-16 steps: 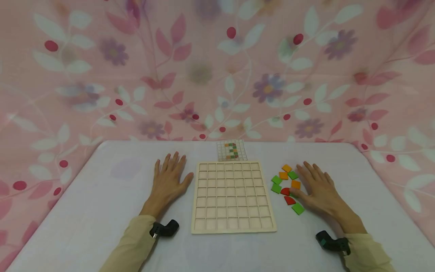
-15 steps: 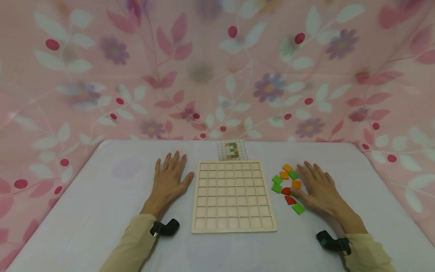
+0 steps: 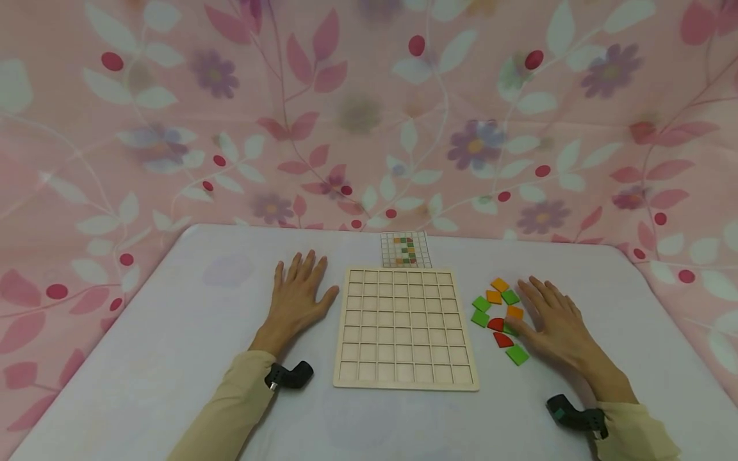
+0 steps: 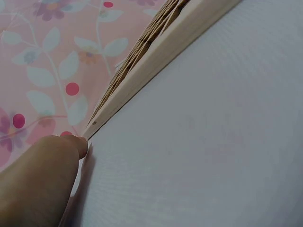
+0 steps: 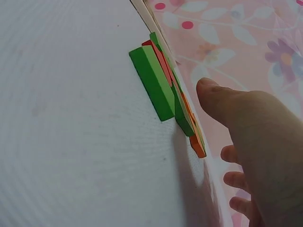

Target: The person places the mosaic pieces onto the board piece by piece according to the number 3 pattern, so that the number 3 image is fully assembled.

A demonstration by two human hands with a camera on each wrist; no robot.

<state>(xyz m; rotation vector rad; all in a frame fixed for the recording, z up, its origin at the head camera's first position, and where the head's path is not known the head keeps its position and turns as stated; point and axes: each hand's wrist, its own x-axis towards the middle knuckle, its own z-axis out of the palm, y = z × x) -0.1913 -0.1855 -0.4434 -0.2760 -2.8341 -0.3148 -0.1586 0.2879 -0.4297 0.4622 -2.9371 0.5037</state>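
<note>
Palm down on the white table, my left hand point(image 3: 295, 304) has its fingers spread just left of a pale wooden grid board point(image 3: 406, 330), whose square cells hold nothing. In the left wrist view, the board's side edge point(image 4: 147, 73) rises beyond my left hand point(image 4: 40, 177). My right hand point(image 3: 556, 328) lies right of a loose cluster of flat tiles, fingers extended. Its thumb partly covers a green tile point(image 3: 508, 328); contact cannot be told. Around it are orange square tiles point(image 3: 494, 297), green square tiles point(image 3: 517, 355) and red quarter-round tiles point(image 3: 503, 340). Neither hand holds anything.
Behind the board lies a gridded card point(image 3: 405, 250) printed with a pattern of orange, green and red shapes. A pink floral cloth point(image 3: 357, 115) hangs behind the table's far edge. Each wrist carries a black camera point(image 3: 291, 375).
The head view has shifted slightly, so everything appears farther right. Both hands, the board and the tiles keep their places on the table.
</note>
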